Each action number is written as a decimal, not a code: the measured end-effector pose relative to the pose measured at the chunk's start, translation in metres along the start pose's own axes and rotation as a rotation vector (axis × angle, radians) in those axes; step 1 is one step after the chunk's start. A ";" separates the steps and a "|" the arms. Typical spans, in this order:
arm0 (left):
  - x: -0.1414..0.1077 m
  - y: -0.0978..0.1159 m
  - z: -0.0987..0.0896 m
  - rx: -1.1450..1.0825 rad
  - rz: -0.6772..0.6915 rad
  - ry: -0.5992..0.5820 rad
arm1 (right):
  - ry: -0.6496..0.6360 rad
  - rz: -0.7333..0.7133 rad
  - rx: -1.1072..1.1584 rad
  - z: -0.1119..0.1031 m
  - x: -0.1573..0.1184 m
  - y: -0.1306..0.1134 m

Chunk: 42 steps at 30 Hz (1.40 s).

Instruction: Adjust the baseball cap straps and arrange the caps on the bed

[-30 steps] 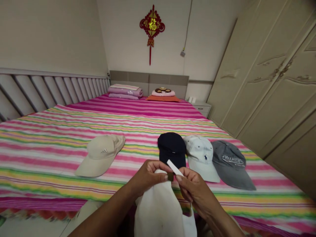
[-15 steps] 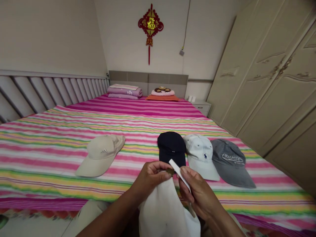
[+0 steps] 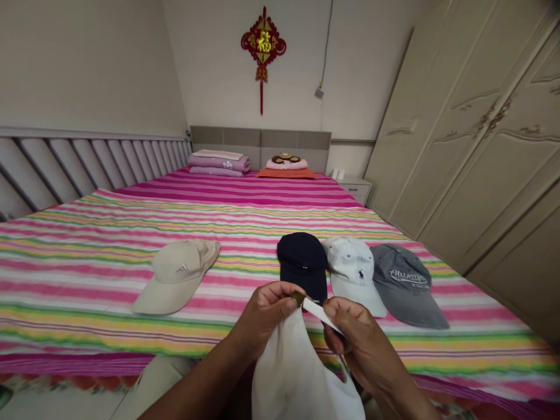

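Note:
A white cap [image 3: 291,370] hangs below my two hands at the bottom middle, its back opening turned up. My left hand [image 3: 270,312] pinches the brass-coloured buckle [image 3: 298,298] at the edge of that opening. Between the thumb and fingers of my right hand [image 3: 356,332] is the cap's white strap [image 3: 318,314], whose free end touches or nearly touches the buckle. Just beyond my hands lies a navy cap [image 3: 303,256]. Beside it on the bed are a pale cap with a small dark rider emblem [image 3: 352,265] and a grey cap with lettering [image 3: 402,286].
A beige cap [image 3: 177,274] lies apart on the left of the striped bedspread [image 3: 105,251]. Folded purple bedding [image 3: 219,164] and a pink-and-orange stack [image 3: 286,169] sit by the headboard [image 3: 297,143]. A wardrobe [image 3: 464,146] stands along the right; a railing [image 3: 87,163] runs along the left.
My right hand has lowered the strap's end from above the buckle and brought it against or close to it. The strap now lies flatter. My left hand still grips the buckle.

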<state>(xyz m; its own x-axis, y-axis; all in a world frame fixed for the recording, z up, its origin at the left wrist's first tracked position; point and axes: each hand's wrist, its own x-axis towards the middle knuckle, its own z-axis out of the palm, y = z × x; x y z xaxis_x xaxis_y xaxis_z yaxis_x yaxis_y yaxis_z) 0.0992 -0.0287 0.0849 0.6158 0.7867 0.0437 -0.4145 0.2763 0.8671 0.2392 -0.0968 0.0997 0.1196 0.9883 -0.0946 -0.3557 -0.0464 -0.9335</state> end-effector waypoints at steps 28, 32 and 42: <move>-0.011 0.013 0.002 0.589 0.280 -0.069 | -0.102 0.045 0.014 0.004 0.000 0.010; -0.010 0.007 -0.001 0.420 0.220 -0.053 | -0.156 0.024 0.004 0.000 0.000 0.008; -0.010 -0.002 0.002 0.066 -0.022 -0.008 | -0.161 0.035 -0.010 -0.006 0.003 0.018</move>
<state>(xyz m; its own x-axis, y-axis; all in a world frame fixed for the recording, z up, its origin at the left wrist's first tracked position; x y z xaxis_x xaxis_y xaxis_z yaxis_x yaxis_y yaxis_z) 0.0950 -0.0386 0.0835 0.6296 0.7765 0.0275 -0.3557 0.2566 0.8987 0.2390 -0.0952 0.0806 -0.0428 0.9966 -0.0710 -0.3475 -0.0814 -0.9341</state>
